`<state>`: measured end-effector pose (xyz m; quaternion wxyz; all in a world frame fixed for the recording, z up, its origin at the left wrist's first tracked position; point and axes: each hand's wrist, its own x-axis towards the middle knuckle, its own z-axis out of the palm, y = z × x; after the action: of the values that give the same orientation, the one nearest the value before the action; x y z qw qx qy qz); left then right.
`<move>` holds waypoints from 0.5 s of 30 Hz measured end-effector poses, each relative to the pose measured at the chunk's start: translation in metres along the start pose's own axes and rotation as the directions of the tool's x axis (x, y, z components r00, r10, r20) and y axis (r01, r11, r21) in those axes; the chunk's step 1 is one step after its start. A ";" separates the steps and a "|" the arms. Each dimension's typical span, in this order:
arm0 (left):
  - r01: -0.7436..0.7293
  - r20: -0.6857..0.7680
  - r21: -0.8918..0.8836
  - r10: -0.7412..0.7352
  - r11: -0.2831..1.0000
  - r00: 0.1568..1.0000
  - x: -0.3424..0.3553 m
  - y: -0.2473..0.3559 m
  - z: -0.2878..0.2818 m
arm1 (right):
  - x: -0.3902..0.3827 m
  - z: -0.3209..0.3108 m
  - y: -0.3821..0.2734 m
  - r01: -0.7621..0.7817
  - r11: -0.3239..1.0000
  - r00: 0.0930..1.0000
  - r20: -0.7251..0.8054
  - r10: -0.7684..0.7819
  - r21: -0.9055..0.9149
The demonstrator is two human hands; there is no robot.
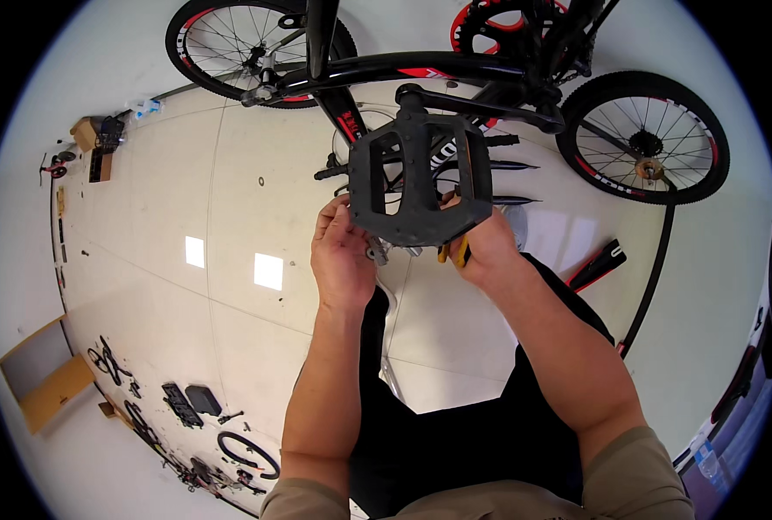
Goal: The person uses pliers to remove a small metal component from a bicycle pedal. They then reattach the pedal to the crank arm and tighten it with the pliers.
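A black flat pedal (418,186) on a crank hangs from the black and red bicycle frame (403,65) and hides much of both hands' fingertips. My left hand (342,256) is beside its lower left, fingers curled near a small silver metal part (377,253); what they grip is partly hidden. My right hand (485,247) is closed on a yellow-handled tool (461,253) under the pedal's lower right, its head out of sight.
Two bicycle wheels (264,52) (641,143) stand at the back. A black and red bar (598,264) lies right. Cardboard boxes (52,390) and scattered black parts (204,403) lie along the left, on the tiled floor (160,321). A plastic bottle (706,459) is at lower right.
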<state>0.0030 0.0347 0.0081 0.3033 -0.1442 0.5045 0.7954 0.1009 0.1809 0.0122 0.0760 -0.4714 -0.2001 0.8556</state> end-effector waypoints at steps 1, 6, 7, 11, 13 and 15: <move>0.013 0.017 0.015 -0.013 1.000 1.000 0.002 -0.001 -0.004 | 0.000 0.001 -0.001 -0.014 1.000 1.000 -0.008 0.014 0.005; 0.117 0.047 0.146 -0.125 0.982 0.991 0.004 -0.003 -0.011 | 0.002 0.001 -0.007 -0.043 0.999 0.999 0.007 0.043 -0.025; 0.138 0.041 0.178 -0.148 0.974 0.988 0.003 -0.003 -0.009 | 0.004 -0.003 -0.008 -0.049 0.999 0.999 0.023 0.049 -0.025; 0.156 0.055 0.302 -0.181 0.940 0.982 0.003 -0.005 -0.012 | 0.010 -0.008 -0.010 -0.056 0.998 0.996 0.072 0.057 -0.018; 0.145 0.077 0.333 -0.180 0.932 0.981 0.003 -0.006 -0.012 | 0.009 -0.006 -0.010 -0.047 0.999 0.996 0.073 0.047 -0.004; 0.145 0.088 0.340 -0.185 0.929 0.979 0.001 -0.006 -0.010 | 0.005 -0.002 -0.009 -0.036 0.999 0.997 0.062 0.034 0.024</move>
<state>0.0056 0.0277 -0.0017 0.4184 -0.0854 0.5983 0.6780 0.0999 0.1914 0.0112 0.0608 -0.4473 -0.1832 0.8733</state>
